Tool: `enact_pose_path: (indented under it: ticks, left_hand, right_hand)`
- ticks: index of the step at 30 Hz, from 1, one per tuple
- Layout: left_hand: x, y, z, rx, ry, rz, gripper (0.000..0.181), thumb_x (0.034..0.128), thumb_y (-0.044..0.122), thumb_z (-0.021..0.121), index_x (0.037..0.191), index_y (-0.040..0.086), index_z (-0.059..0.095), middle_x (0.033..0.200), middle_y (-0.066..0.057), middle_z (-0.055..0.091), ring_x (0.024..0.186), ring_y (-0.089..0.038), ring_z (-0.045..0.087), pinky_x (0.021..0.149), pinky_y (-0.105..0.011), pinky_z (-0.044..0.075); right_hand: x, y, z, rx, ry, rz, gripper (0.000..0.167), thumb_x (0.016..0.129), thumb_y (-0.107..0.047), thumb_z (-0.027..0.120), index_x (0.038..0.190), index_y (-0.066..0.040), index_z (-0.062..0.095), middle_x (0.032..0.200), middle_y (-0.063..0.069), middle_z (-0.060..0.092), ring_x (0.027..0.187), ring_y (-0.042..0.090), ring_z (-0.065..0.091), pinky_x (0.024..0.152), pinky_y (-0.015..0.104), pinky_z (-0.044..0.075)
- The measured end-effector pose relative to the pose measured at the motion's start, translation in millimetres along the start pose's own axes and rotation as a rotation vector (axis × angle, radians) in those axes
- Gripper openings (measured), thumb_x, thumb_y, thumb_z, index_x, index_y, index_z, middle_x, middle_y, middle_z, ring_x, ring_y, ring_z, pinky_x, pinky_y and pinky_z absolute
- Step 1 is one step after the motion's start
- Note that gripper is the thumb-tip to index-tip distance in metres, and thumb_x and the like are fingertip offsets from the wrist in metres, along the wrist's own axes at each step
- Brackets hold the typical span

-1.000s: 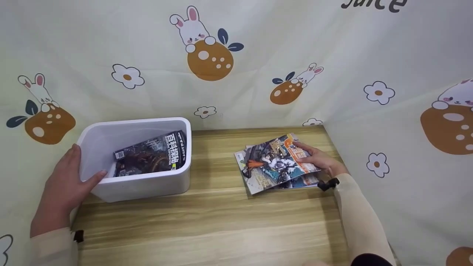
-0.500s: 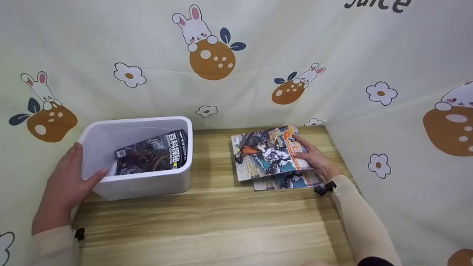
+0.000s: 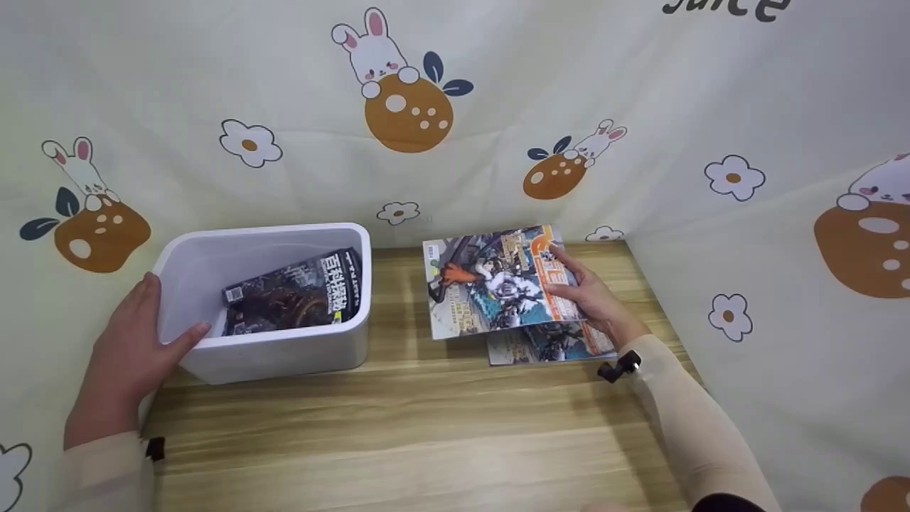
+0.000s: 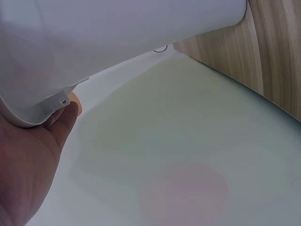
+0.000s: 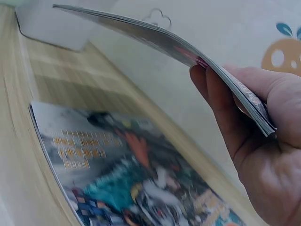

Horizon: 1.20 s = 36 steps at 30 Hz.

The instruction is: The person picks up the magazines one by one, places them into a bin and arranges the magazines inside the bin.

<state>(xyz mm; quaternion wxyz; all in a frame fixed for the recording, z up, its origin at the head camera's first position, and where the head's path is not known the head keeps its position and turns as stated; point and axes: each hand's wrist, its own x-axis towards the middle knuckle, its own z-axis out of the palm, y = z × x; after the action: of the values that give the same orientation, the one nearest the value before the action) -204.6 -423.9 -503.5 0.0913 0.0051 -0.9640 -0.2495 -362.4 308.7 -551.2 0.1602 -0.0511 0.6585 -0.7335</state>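
A colourful magazine (image 3: 490, 284) is raised off the table, pinched at its right edge by my right hand (image 3: 593, 299). The right wrist view shows the thumb on one face and the fingers under the other. Below it a second magazine (image 3: 547, 346) with a similar cover lies flat on the table. My left hand (image 3: 131, 348) grips the left end of a white plastic bin (image 3: 277, 352), thumb over the rim. The left wrist view has the fingers (image 4: 63, 122) curled under the bin's rim. Inside the bin lie dark-covered magazines (image 3: 291, 295), slightly tilted, one overlapping another.
The wood-grain table (image 3: 398, 427) runs under everything. A pale curtain (image 3: 483, 85) printed with rabbits, oranges and flowers hangs along the back and both sides, close to the table's edges. The bin's right wall stands left of the raised magazine.
My right hand has lifted the top magazine and carried it left and away from me, uncovering more of the lower one. My left hand and the bin stay in place.
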Motion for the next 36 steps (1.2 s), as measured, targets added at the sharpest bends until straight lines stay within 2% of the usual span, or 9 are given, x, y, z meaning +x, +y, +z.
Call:
enact_pose_path:
  ticks: [6,8,13,18,25,32,36]
  left_hand:
    - [-0.3,-2.7,1.4,0.001,0.008,-0.006,0.116,0.1038,0.062,0.066,0.176,0.002,-0.002,0.181,-0.032,0.004,0.165,-0.058,0.008,0.124,-0.085,0.012]
    - [-0.3,-2.6,1.0,-0.003,0.011,-0.006,0.116,0.1039,0.062,0.066,0.177,0.003,-0.003,0.181,-0.031,0.004,0.165,-0.058,0.008,0.123,-0.085,0.012]
    - [-2.4,-1.5,0.8,-0.010,0.003,-0.008,0.116,0.1038,0.062,0.066,0.177,0.003,-0.002,0.181,-0.032,0.005,0.164,-0.059,0.010,0.122,-0.087,0.013]
    - [-2.4,-0.3,0.4,-0.011,-0.006,-0.003,0.117,0.1035,0.063,0.066,0.176,0.003,-0.003,0.181,-0.031,0.004,0.164,-0.059,0.009,0.121,-0.087,0.014]
    - [-0.4,-0.5,-0.6,-0.017,0.011,0.007,0.117,0.1034,0.063,0.066,0.176,0.003,-0.002,0.181,-0.031,0.006,0.164,-0.058,0.011,0.122,-0.086,0.014]
    - [1.6,-1.3,2.2,-0.002,0.008,-0.002,0.117,0.1039,0.063,0.064,0.175,0.000,-0.003,0.180,-0.033,0.005,0.164,-0.059,0.009,0.123,-0.084,0.014]
    - [-0.8,-1.2,1.7,-0.005,0.011,-0.005,0.117,0.1037,0.064,0.065,0.176,0.001,-0.003,0.181,-0.032,0.005,0.164,-0.059,0.010,0.122,-0.085,0.014]
  right_hand:
    - [1.2,-10,19,0.025,-0.053,-0.052,0.089,0.104,0.005,0.072,0.176,-0.031,0.034,0.140,0.018,0.066,0.093,0.026,0.081,0.081,0.037,0.069]
    - [0.7,-14,26,0.022,-0.060,-0.071,0.089,0.104,0.005,0.072,0.176,-0.031,0.035,0.143,0.017,0.065,0.092,0.025,0.080,0.081,0.036,0.069]
    - [-4.5,-21,42,0.054,-0.043,-0.084,0.088,0.103,0.005,0.072,0.174,-0.034,0.039,0.153,0.019,0.056,0.100,0.027,0.079,0.083,0.037,0.069]
    - [-9.0,-31,61,0.101,-0.009,-0.084,0.088,0.103,0.005,0.072,0.174,-0.035,0.039,0.156,0.019,0.051,0.113,0.027,0.074,0.087,0.036,0.068]
    - [-4.6,-45,97,0.157,-0.004,-0.105,0.088,0.103,0.005,0.073,0.174,-0.035,0.039,0.157,0.019,0.052,0.111,0.028,0.075,0.087,0.036,0.068]
    - [0.2,-56,135,0.175,-0.059,-0.134,0.088,0.103,0.006,0.070,0.175,-0.032,0.036,0.149,0.022,0.058,0.102,0.027,0.079,0.085,0.037,0.069]
    - [3.1,-59,158,0.179,-0.076,-0.117,0.088,0.103,0.005,0.070,0.176,-0.032,0.036,0.148,0.022,0.059,0.101,0.028,0.079,0.086,0.038,0.069]
